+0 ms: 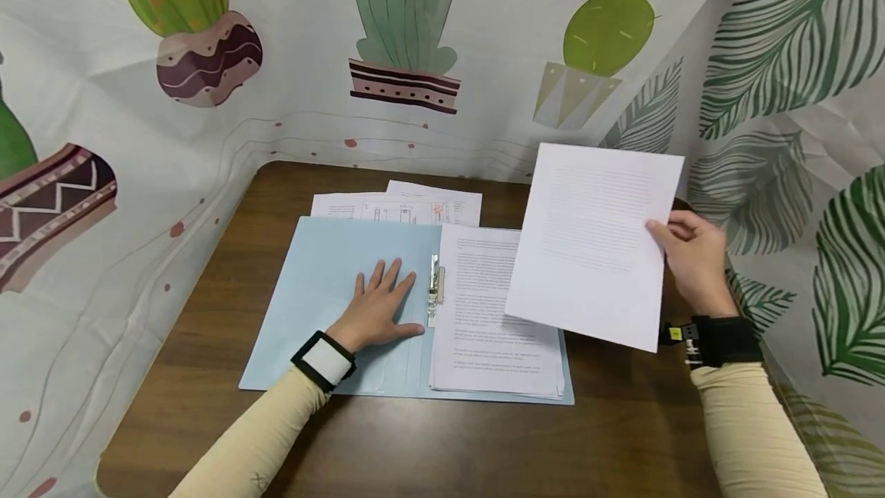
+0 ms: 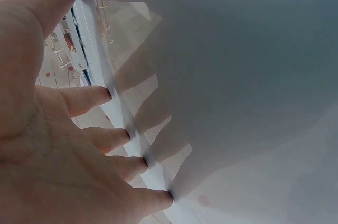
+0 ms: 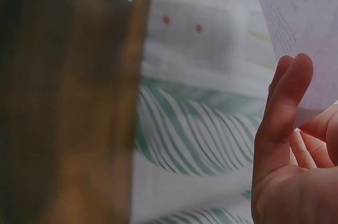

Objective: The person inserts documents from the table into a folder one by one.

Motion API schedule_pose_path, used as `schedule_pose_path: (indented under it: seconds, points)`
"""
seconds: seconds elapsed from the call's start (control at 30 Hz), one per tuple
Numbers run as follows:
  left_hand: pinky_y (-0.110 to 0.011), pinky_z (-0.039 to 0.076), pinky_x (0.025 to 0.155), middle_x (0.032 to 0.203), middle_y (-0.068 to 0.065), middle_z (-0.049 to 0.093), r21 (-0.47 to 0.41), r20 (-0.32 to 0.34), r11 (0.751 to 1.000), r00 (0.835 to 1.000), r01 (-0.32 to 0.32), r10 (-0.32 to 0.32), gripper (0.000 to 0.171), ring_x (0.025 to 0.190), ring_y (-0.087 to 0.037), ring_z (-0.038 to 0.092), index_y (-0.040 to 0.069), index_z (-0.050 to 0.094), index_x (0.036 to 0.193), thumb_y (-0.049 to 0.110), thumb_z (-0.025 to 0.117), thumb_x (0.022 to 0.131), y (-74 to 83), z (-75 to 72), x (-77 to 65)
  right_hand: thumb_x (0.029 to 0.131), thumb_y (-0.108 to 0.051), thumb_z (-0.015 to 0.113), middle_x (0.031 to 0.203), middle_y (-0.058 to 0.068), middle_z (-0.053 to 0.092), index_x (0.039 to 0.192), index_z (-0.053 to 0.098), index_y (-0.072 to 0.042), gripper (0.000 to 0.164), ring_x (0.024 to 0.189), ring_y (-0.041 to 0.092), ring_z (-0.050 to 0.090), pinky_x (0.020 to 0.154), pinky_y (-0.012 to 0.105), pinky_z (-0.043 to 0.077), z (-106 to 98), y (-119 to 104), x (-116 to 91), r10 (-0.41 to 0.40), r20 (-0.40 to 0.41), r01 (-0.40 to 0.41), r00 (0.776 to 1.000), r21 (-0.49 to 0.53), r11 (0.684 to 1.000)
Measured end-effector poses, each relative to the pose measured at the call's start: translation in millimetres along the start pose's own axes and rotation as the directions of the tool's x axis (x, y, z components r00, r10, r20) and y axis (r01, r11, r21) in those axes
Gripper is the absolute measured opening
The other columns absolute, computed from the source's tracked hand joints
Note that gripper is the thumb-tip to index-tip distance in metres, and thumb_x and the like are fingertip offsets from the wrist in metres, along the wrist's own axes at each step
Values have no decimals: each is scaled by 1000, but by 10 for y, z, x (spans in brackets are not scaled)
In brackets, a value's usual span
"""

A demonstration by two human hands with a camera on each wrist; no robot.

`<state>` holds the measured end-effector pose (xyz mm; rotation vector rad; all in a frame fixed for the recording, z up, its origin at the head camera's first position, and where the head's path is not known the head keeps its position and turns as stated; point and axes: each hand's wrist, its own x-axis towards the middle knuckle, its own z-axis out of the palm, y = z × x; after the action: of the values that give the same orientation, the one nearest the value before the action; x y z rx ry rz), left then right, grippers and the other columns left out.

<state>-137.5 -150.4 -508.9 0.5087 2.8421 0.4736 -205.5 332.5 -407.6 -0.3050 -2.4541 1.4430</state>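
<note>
Both forearms are covered by cream sleeves (image 1: pixel 252 433), and a black wristband is worn at each wrist, the left one (image 1: pixel 325 360) fitted with a pale panel. The left hand (image 1: pixel 376 306) is laid on the inner left cover of a light blue folder (image 1: pixel 304 306), its fingers spread wide and straight; nothing is gripped by it. By the right hand (image 1: pixel 694 260), a printed sheet (image 1: pixel 594 244) is held up by its right edge, pinched between thumb, seen on the near face, and fingers curled behind. Part of the folder's right side is overlapped by the sheet in the head view; whether its lower corner is touching the pages below cannot be told. The folder is spread flat on a dark brown wooden table (image 1: pixel 200 336). Near its middle a metal clip (image 1: pixel 435 290) is mounted, beside which a stack of printed pages (image 1: pixel 491 321) is borne by the right cover. Beyond the folder's far edge, loose papers (image 1: pixel 432 202), one marked with a line drawing, are partly covered by it. The scene is backed by a white cloth (image 1: pixel 297 44) printed with potted cacti and, at right, with leaves.
</note>
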Motion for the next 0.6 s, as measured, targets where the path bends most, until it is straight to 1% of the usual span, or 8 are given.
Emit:
schedule_pose_path:
  seconds: [0.13, 0.23, 0.27, 0.37, 0.47, 0.53, 0.6]
  points:
    - [-75, 8, 115, 169, -24, 14, 1, 1, 1000, 1000, 5, -5, 100, 154, -49, 5, 9, 37, 160, 62, 76, 84, -12, 31, 12, 96, -18, 74, 78, -23, 70, 113, 69, 3, 28, 69, -2, 66, 57, 16, 51, 201, 101, -114, 21, 78, -24, 997, 39, 999]
    - [-75, 8, 115, 169, -24, 15, 1, -1, 1000, 1000, 6, -6, 100, 154, -49, 5, 9, 37, 160, 62, 76, 84, -16, 43, 20, 97, -20, 73, 84, -17, 72, 116, 69, 4, 31, 71, 1, 67, 58, 18, 53, 323, 163, -204, 21, 137, -22, 990, 5, 1000]
    - [-75, 8, 115, 169, -24, 15, 0, -2, 1000, 1000, 7, -7, 100, 154, -50, 5, 9, 37, 160, 62, 76, 84, -14, 42, 21, 98, -22, 72, 86, -13, 73, 117, 69, 3, 32, 71, 2, 68, 59, 19, 54, 363, 186, -230, 21, 151, -21, 988, -4, 1000]
    - [-75, 8, 115, 169, -24, 14, -2, -3, 1000, 1000, 6, -6, 100, 154, -50, 5, 8, 37, 160, 61, 76, 85, -11, 40, 20, 100, -24, 70, 97, 4, 75, 119, 70, 2, 32, 73, 6, 69, 60, 22, 56, 475, 257, -305, 20, 201, -15, 979, -27, 1000]
    - [-75, 8, 115, 169, -24, 14, 1, -3, 1000, 1000, 5, -5, 100, 154, -50, 5, 8, 37, 160, 61, 76, 85, -4, 36, 17, 100, -23, 69, 106, 19, 73, 120, 70, 1, 31, 74, 11, 70, 62, 24, 57, 584, 319, -377, 25, 245, -19, 969, -25, 999]
    - [-76, 8, 115, 169, -24, 14, 5, -1, 1000, 1000, 3, -3, 101, 154, -50, 5, 8, 36, 160, 61, 76, 85, -2, 36, 17, 101, -22, 69, 108, 23, 72, 120, 70, 1, 30, 75, 13, 70, 62, 25, 58, 652, 352, -421, 31, 268, -27, 963, -19, 999]
    - [-75, 9, 115, 169, -24, 14, 7, -1, 1000, 1000, 1, -1, 101, 154, -50, 5, 8, 36, 160, 62, 76, 85, 1, 40, 22, 100, -21, 69, 109, 24, 72, 120, 70, 1, 29, 75, 14, 70, 63, 25, 58, 717, 380, -457, 41, 283, -40, 958, -10, 999]
